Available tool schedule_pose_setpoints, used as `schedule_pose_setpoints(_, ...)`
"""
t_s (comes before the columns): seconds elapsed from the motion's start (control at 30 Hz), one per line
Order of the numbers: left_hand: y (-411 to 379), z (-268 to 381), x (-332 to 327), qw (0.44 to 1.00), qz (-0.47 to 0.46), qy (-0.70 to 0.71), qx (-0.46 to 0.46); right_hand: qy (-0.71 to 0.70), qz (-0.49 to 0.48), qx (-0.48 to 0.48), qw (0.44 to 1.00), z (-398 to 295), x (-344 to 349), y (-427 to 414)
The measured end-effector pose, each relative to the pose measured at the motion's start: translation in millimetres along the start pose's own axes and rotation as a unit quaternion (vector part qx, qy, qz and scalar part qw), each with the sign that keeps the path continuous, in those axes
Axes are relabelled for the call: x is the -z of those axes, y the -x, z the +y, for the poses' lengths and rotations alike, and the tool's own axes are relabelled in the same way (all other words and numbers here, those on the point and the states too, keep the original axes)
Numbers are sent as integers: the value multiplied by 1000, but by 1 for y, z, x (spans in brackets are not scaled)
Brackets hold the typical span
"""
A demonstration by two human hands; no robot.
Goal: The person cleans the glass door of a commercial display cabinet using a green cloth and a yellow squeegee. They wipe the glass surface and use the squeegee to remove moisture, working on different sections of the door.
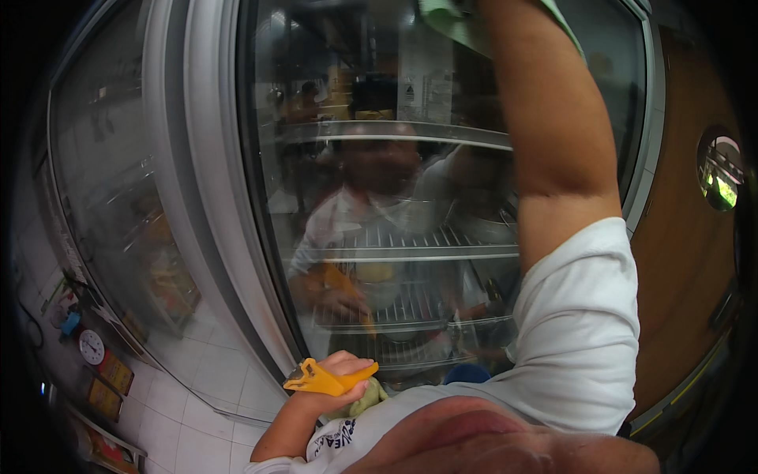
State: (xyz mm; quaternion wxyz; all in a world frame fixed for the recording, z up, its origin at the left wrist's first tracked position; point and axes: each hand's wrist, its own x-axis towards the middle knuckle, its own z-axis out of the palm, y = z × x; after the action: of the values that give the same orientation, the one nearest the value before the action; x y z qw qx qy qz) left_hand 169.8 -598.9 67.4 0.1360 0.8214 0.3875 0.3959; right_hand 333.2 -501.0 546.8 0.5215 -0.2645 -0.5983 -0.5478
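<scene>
My left hand (pixel 343 376) is closed around an orange plastic hand tool (pixel 328 379), whose exact kind I cannot tell. Beside that hand, a pale green cloth (pixel 367 398) lies against my white shirt. My right arm reaches up in front of a glass refrigerator door (pixel 379 195), and its hand is beyond the top edge of the picture. A light green cloth (pixel 456 26) shows on both sides of the raised forearm, against the glass. Behind the glass are wire shelves (pixel 414 252) with metal bowls, partly masked by my reflection.
A second glass door (pixel 124 195) and thick grey metal frames (pixel 213 178) stand at the left. Low at the left are a dial scale (pixel 92 347) and white floor tiles (pixel 195 379). A brown door (pixel 681 148) with a round window (pixel 720 172) is at the right.
</scene>
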Motion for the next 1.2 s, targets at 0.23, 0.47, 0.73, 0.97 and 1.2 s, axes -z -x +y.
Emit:
schedule_pose_setpoints(0.23,-23,17,-30,1000,-1,1,-8,74,98,-22,992,149,12,34)
schedule_pose_setpoints(0.47,-48,38,-56,999,-33,-4,-17,132,63,-77,986,266,59,88)
schedule_pose_setpoints(0.73,-21,48,-47,1000,-12,-15,-20,193,25,-312,930,275,69,134)
schedule_pose_setpoints(0.97,18,38,-24,1000,10,15,-21,170,-7,-149,974,91,35,78)
schedule_pose_setpoints(1.2,36,39,-13,1000,23,10,-8,-126,-56,-26,990,-140,17,69)
